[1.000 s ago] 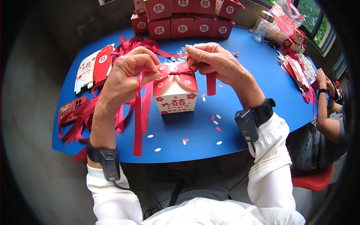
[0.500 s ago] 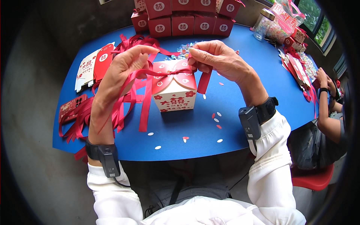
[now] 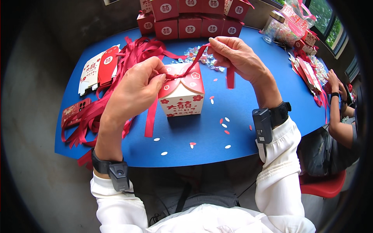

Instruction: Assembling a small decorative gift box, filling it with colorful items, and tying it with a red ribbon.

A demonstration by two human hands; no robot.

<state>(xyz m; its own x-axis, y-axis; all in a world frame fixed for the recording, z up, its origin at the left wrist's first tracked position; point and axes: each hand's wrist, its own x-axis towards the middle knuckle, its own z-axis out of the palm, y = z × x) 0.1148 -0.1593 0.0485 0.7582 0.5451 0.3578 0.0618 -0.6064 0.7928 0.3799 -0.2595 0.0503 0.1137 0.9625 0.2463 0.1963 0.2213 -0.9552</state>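
A red-and-white gift box (image 3: 182, 101) with printed flowers stands upright on the blue table, its curved top flaps folded shut. Red ribbon (image 3: 196, 59) crosses the top, gathered at the middle of the flaps. At the box's upper left, my left hand (image 3: 138, 83) is closed, pinching the ribbon close to the top; a ribbon tail hangs below it beside the box. Raised to the right and above the box, my right hand (image 3: 237, 58) pinches the other ribbon length, drawing it up at a slant. Its loose end (image 3: 230, 77) dangles under the fingers.
A heap of red ribbon (image 3: 142, 54), flat unfolded boxes (image 3: 99, 68) and a red phone (image 3: 75, 112) lie at left. Finished boxes (image 3: 190, 28) are stacked behind. Clear wrapped pieces (image 3: 210, 60) and small paper ovals (image 3: 227, 146) are scattered about. A jar (image 3: 273, 27) stands far right; another person's hands (image 3: 336, 83) work there.
My right hand has moved up and right, lifting its ribbon length off the box top. My left hand has come down and closer to the box, gripping the ribbon nearer the middle.
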